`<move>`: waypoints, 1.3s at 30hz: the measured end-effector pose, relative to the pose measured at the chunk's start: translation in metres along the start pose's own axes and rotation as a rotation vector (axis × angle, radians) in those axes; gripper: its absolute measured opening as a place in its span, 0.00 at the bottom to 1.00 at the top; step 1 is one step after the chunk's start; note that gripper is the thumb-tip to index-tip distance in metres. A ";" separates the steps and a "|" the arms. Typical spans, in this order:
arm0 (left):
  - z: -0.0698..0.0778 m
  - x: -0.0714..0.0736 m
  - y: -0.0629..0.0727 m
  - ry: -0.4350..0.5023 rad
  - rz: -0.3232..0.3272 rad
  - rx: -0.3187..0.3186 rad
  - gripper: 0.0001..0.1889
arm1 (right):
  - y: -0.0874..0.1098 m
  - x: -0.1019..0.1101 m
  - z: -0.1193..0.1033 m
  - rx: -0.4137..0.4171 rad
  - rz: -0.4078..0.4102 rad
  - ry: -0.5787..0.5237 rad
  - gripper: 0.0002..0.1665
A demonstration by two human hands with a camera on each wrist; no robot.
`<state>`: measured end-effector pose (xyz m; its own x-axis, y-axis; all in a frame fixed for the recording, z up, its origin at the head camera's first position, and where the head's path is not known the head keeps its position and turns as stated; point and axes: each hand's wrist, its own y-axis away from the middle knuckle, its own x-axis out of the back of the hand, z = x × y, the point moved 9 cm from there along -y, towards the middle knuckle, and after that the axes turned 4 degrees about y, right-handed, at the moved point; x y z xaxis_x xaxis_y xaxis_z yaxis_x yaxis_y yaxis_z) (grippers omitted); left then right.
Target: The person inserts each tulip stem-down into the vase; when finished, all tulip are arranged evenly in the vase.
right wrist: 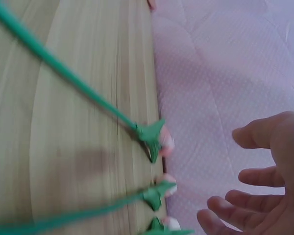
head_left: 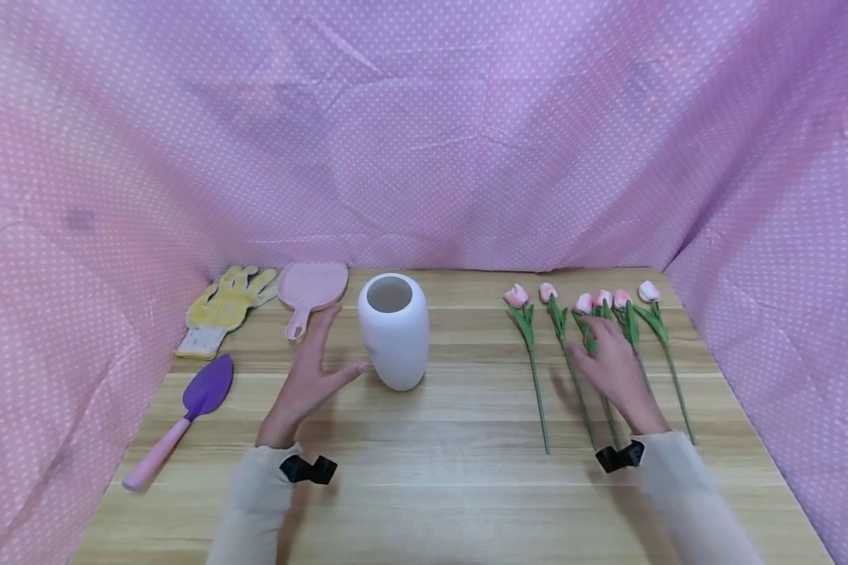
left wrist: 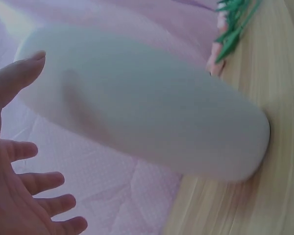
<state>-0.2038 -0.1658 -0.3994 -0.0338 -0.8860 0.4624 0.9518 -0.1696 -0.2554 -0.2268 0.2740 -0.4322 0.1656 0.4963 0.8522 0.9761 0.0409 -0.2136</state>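
A tall white vase (head_left: 400, 345) stands upright on the wooden table, its round mouth facing up. Just left of it is my left hand (head_left: 309, 386), thumb and fingers spread apart and holding nothing. In the left wrist view the thumb (left wrist: 19, 76) overlaps the upper end of the vase. My right hand (head_left: 613, 373) hovers over several pink artificial tulips (head_left: 516, 297) laid out at the right, and hides parts of the middle stems. Its fingers (right wrist: 257, 176) are loosely bent with nothing between them in the right wrist view.
On the left lie a yellow and white work glove (head_left: 219, 310), a pink paddle-shaped thing with a handle (head_left: 313, 284) and a purple trowel (head_left: 208, 386) with a pink handle. Pink dotted cloth (head_left: 424, 157) encloses the table (head_left: 459, 486) at the back and sides.
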 end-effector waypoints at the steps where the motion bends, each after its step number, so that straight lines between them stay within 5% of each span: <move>1: 0.000 -0.002 -0.001 0.028 0.009 0.000 0.50 | -0.002 -0.004 -0.001 -0.009 -0.013 -0.013 0.33; 13: 0.012 -0.018 -0.009 0.235 0.104 -0.053 0.50 | -0.020 -0.059 -0.006 -0.141 -0.191 -0.098 0.33; 25: 0.011 -0.025 -0.014 0.286 0.148 -0.059 0.50 | -0.026 -0.083 -0.001 -0.239 -0.198 -0.059 0.32; 30: 0.011 -0.025 -0.014 0.293 0.165 -0.061 0.50 | -0.026 -0.090 0.002 -0.286 -0.215 -0.051 0.15; 39: 0.010 -0.026 -0.013 0.290 0.193 -0.070 0.50 | -0.028 -0.095 0.003 -0.311 -0.211 -0.045 0.11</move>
<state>-0.2119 -0.1363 -0.3991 0.0500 -0.9886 0.1420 0.9263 -0.0073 -0.3767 -0.2701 0.2286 -0.5089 -0.0435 0.5429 0.8386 0.9853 -0.1154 0.1258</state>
